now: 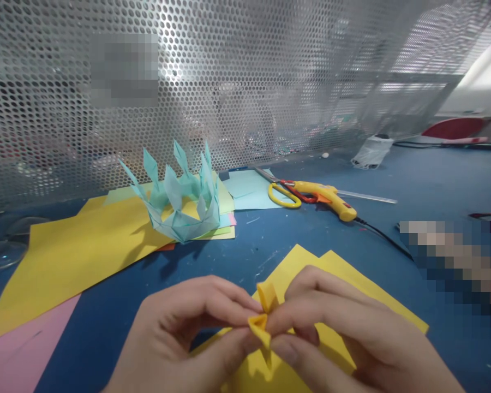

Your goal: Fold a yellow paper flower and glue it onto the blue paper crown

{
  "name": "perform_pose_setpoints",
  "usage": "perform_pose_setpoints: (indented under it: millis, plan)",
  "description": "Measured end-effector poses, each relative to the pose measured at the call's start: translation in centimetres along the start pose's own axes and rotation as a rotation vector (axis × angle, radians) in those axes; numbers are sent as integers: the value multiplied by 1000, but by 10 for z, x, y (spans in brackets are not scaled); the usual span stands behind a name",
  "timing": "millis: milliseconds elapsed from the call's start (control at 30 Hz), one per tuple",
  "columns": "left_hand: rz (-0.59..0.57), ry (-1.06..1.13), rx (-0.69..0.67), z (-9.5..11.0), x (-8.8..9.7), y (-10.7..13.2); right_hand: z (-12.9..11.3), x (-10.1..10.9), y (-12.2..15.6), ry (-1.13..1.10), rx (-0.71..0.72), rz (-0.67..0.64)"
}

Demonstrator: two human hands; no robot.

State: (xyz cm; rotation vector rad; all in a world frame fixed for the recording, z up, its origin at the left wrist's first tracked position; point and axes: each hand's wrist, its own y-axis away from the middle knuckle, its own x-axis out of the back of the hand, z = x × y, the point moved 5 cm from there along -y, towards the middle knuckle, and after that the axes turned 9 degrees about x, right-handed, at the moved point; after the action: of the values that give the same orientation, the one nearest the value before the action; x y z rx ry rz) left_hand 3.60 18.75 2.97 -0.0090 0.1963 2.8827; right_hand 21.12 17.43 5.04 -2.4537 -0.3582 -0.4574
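both hands' fingers (245, 314) on crumpled yellow paper (265, 322)

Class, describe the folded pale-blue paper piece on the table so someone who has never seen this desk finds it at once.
Start at the perforated metal screen behind the blue table. Just in front of it, left of the scissors, lies a spread of coloured sheets. The paper crown stands on them: the only upright, spiked, pale-blue ring among flat paper.
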Motion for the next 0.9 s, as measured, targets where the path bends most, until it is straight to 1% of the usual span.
perform_pose_setpoints:
  millis: [67, 133, 167, 233, 300, 333, 433, 500, 600, 667, 733, 800, 833, 900]
  plan:
    - [-69, 38, 59, -4, 2, -3, 3, 1, 1, -34, -26, 93]
    - [-98, 94, 103, -7, 4, -6, 12, -1, 3, -123, -133, 161]
    - [-105, 123, 117, -8, 5, -7, 16, -4, 4, -176, -199, 154]
    - [-126, 163, 138, -10, 5, -8, 23, -11, 4, -236, -317, 69]
    - [-150, 200, 157, -11, 3, -8, 24, -15, 3, -238, -395, -8]
    - [-157, 219, 166, -12, 2, -8, 23, -14, 2, -228, -424, -12]
    - [-173, 269, 192, -13, -1, -8, 19, -10, 1, -192, -482, 55]
    - [-191, 301, 203, -13, -4, -8, 18, -8, 1, -174, -496, 79]
    - [-186, 346, 235, -15, -7, -6, 20, -10, 2, -208, -462, 41]
    - [-192, 350, 253, -19, -9, -5, 24, -14, 4, -274, -459, 2]
    - [-202, 333, 258, -24, -10, -4, 29, -18, 8, -375, -513, -24]
    - [-201, 313, 243, -29, -11, -2, 32, -23, 12, -497, -578, -18]
    - [-188, 308, 234, -31, -11, -2, 32, -26, 12, -571, -600, -13]
    - [-201, 287, 203, -32, -13, 0, 31, -30, 12, -711, -629, 6]
